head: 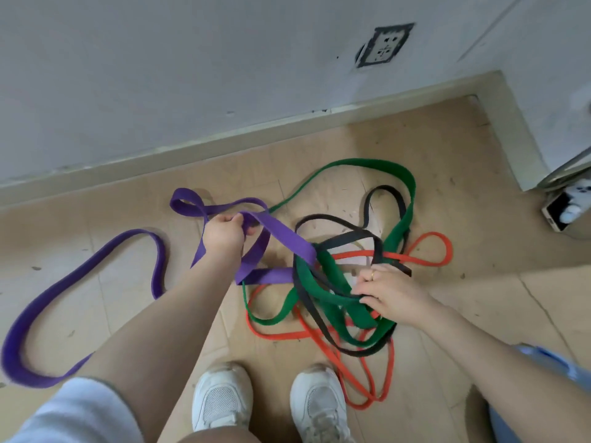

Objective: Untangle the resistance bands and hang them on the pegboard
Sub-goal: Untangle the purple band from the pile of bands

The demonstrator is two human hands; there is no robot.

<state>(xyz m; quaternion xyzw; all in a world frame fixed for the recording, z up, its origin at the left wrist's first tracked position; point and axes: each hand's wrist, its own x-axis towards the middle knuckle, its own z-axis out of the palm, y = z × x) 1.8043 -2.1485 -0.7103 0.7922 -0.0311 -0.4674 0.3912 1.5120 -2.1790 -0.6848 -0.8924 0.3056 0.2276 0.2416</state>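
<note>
Several resistance bands lie tangled on the tan floor in front of my feet. My left hand [224, 233] is shut on the wide purple band [281, 238], lifting a stretch of it; the rest of that band trails in long loops to the left. My right hand [388, 294] presses on the knot, fingers pinching the green band [334, 279] where it crosses the black band [348, 239]. A thin red band [428, 254] runs under both and loops toward my shoes. No pegboard is in view.
A grey wall with a skirting board [224, 145] and a wall socket [382, 46] rises just behind the bands. A phone [558, 214] rests at the right edge by a wall corner. My white shoes [224, 398] stand right in front of the tangle.
</note>
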